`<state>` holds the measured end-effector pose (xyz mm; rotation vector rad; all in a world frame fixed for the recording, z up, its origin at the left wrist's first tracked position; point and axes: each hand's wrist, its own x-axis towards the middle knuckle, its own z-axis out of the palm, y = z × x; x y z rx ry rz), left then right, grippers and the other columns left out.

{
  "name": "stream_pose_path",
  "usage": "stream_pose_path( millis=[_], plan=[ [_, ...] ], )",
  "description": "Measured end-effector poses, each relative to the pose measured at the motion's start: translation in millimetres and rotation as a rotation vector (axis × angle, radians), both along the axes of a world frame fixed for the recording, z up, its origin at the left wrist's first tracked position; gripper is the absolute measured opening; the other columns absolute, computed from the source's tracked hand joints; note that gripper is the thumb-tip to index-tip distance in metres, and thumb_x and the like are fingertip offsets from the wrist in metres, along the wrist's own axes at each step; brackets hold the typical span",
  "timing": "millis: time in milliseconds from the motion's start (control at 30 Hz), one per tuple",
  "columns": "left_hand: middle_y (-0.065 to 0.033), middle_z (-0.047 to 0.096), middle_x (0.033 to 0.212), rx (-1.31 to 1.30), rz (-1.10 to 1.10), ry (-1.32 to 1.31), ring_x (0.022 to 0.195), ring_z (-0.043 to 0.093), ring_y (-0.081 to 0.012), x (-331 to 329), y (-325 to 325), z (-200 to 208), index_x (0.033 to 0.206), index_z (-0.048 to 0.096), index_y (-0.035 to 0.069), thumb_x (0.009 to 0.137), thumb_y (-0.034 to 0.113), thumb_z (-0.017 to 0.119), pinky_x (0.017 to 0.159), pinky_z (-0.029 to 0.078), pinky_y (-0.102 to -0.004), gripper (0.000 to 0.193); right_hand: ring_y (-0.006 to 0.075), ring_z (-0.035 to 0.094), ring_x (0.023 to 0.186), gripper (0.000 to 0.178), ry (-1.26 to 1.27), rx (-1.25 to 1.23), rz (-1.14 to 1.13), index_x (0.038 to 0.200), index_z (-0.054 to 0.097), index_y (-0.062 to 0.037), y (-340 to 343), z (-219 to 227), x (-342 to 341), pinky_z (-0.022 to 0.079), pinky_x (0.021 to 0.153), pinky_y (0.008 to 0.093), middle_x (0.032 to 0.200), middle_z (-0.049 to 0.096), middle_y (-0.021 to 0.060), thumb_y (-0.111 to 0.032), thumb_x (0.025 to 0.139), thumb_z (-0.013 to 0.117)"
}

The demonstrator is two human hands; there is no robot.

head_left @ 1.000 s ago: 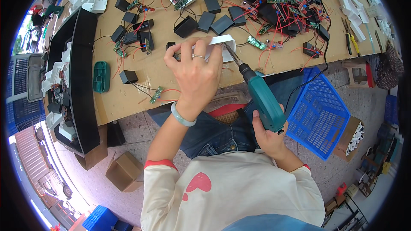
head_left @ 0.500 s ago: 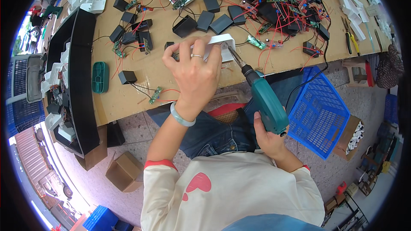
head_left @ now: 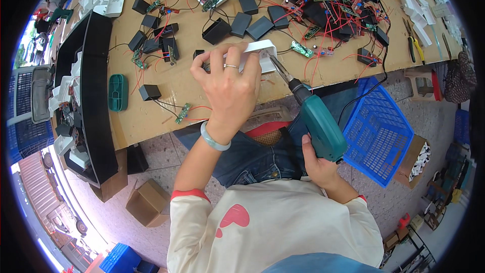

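My left hand (head_left: 231, 83) is closed over a white plastic housing (head_left: 268, 62) near the table's front edge, and its fingers cover much of it. In my right hand (head_left: 319, 164) is a green electric screwdriver (head_left: 323, 124), gripped at its rear end. The screwdriver slants up and left, its tip inside the housing's open side. Whether the tip touches a screw is too small to tell. A small black box (head_left: 149, 92), wired to a green circuit board (head_left: 183, 113), lies left of my left hand.
A dark green tray (head_left: 118, 92) and a tall black bin (head_left: 101, 96) stand to the left. Tangled red wires and boards (head_left: 333, 10) fill the back right. Pliers (head_left: 418, 45) lie at the right. A blue basket (head_left: 376, 131) is below the table edge; a black cord (head_left: 386, 65) trails past it.
The screwdriver's body and my right hand have shifted slightly right and down, while the tip stays in the housing. My left hand has hardly moved.
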<state>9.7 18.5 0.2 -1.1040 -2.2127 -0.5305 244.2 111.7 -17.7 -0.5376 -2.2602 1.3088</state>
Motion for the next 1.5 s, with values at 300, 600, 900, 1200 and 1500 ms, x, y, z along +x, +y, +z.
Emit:
stream_pose_path(
  millis=[300, 600, 900, 1200, 1500],
  plan=[
    [-0.0017, 0.067, 0.106, -0.001, -0.003, -0.006, 0.103, 0.059, -0.0233, 1, -1, 1, 0.088, 0.074, 0.013, 0.074, 0.015, 0.075, 0.097, 0.036, -0.0494, 0.014, 0.0228, 0.070, 0.085, 0.031, -0.002, -0.006, -0.002, 0.114, 0.065, 0.0045, 0, 0, 0, 0.055, 0.074, 0.0304, 0.112, 0.067, 0.0169, 0.004, 0.084, 0.073],
    [-0.0014, 0.067, 0.106, -0.004, -0.003, -0.018, 0.103, 0.059, -0.0226, 1, -2, 1, 0.090, 0.075, 0.014, 0.076, 0.015, 0.074, 0.098, 0.035, -0.0495, 0.014, 0.0183, 0.068, 0.081, 0.029, 0.015, 0.010, 0.002, 0.113, 0.063, 0.0049, 1, 5, -17, 0.054, 0.073, 0.0280, 0.106, 0.067, 0.0145, 0.003, 0.086, 0.072],
    [-0.0008, 0.067, 0.107, -0.003, -0.010, -0.015, 0.103, 0.059, -0.0221, 0, -2, 0, 0.090, 0.075, 0.015, 0.075, 0.015, 0.074, 0.098, 0.035, -0.0494, 0.015, 0.0184, 0.069, 0.083, 0.034, 0.013, 0.070, 0.021, 0.119, 0.060, 0.0046, 3, 9, -19, 0.054, 0.074, 0.0281, 0.105, 0.068, 0.0138, 0.000, 0.088, 0.072],
    [-0.0007, 0.066, 0.107, -0.001, -0.008, -0.013, 0.103, 0.059, -0.0219, 0, -1, -2, 0.090, 0.075, 0.015, 0.074, 0.015, 0.075, 0.097, 0.035, -0.0493, 0.015, 0.0181, 0.069, 0.085, 0.034, 0.011, 0.089, 0.027, 0.119, 0.060, 0.0049, 3, 10, -15, 0.054, 0.075, 0.0287, 0.107, 0.068, 0.0138, -0.001, 0.088, 0.072],
    [-0.0011, 0.067, 0.107, 0.001, -0.016, -0.010, 0.102, 0.059, -0.0225, 0, -1, -1, 0.089, 0.075, 0.014, 0.074, 0.015, 0.075, 0.097, 0.035, -0.0493, 0.015, 0.0182, 0.069, 0.085, 0.035, 0.006, 0.071, 0.035, 0.120, 0.059, 0.0053, 3, 12, -13, 0.054, 0.076, 0.0284, 0.106, 0.068, 0.0137, 0.000, 0.088, 0.072]
  ],
)
